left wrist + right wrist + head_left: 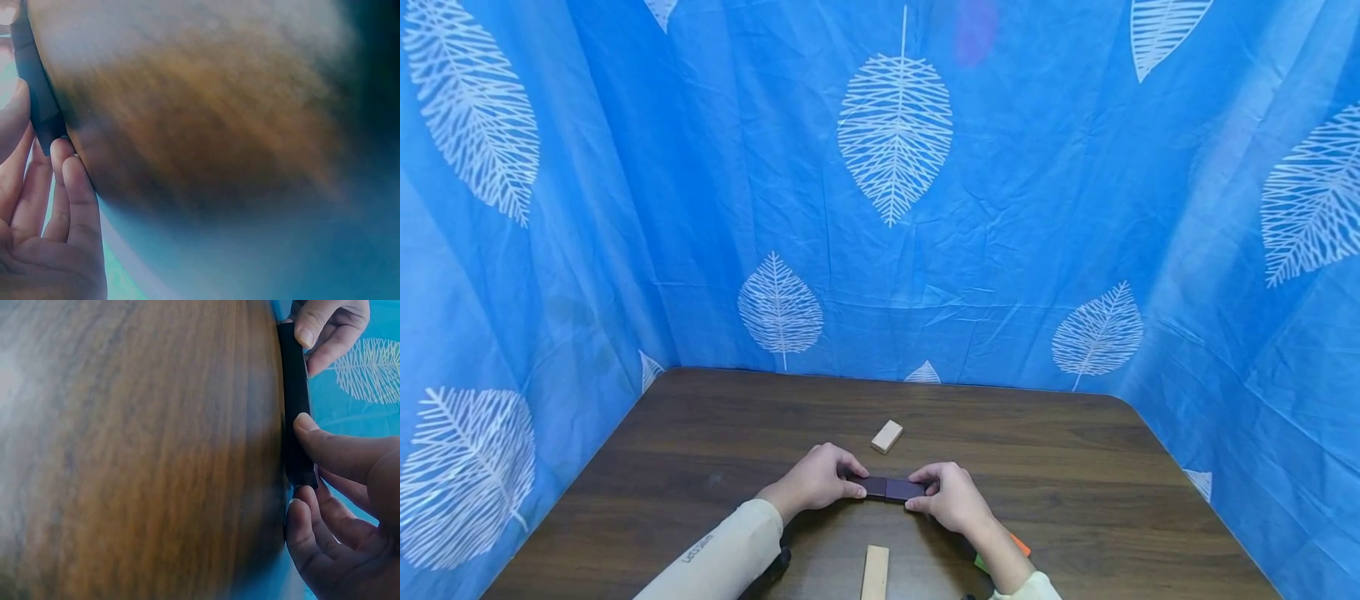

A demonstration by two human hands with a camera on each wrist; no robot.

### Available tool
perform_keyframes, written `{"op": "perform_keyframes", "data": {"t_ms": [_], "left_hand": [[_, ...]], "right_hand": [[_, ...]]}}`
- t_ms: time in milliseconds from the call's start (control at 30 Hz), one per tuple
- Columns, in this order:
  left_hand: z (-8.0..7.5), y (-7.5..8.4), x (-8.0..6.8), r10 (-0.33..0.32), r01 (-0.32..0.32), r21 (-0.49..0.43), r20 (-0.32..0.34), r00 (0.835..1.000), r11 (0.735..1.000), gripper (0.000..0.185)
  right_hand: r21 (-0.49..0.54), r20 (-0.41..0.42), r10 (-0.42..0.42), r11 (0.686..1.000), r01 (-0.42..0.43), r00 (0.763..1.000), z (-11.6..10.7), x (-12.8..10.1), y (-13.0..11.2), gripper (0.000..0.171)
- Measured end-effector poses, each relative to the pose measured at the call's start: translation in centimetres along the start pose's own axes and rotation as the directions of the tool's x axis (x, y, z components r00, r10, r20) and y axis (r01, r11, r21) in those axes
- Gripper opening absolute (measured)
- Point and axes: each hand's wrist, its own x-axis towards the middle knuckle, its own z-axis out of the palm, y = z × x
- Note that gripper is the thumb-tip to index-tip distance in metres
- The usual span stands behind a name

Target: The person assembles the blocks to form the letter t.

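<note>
Two dark purple blocks point(887, 488) lie end to end on the brown wooden table point(700, 450), forming one short bar. My left hand point(848, 483) pinches the bar's left end between thumb and fingers. At the other end, my right hand point(927, 493) pinches it in the same way. In the right wrist view the dark bar point(295, 406) stands along the table edge, with the right hand's fingers point(331, 450) around its near end and the left hand point(328, 328) at its far end. In the left wrist view, fingertips point(62, 156) touch the dark bar point(34, 94).
A small pale wooden block point(887, 436) lies just beyond the hands. A longer pale wooden block point(875, 573) lies near the front edge. Orange point(1021, 546) and green point(981, 563) pieces peek out beside the right wrist. Blue leaf-print cloth point(895, 208) encloses the table.
</note>
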Motion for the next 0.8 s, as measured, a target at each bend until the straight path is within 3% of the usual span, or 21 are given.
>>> {"op": "perform_keyframes", "data": {"t_ms": [300,633,800], "left_hand": [[0.04,-0.19,0.25,-0.008,0.008,0.007,0.006,1.0,1.0,0.016],[-0.03,0.02,0.31,-0.023,0.023,0.01,0.026,0.999,1.0,0.018],[0.18,0.0,0.11,0.02,-0.021,0.046,0.026,0.999,0.999,0.017]], "right_hand": [[-0.015,0.007,-0.028,0.999,0.028,1.0,-0.02,-0.05,-0.14,0.031],[0.053,0.049,0.025,0.998,-0.027,0.998,-0.35,0.29,0.45,0.031],[0.09,0.058,0.048,0.995,-0.053,0.997,-0.21,0.27,0.62,0.032]]}}
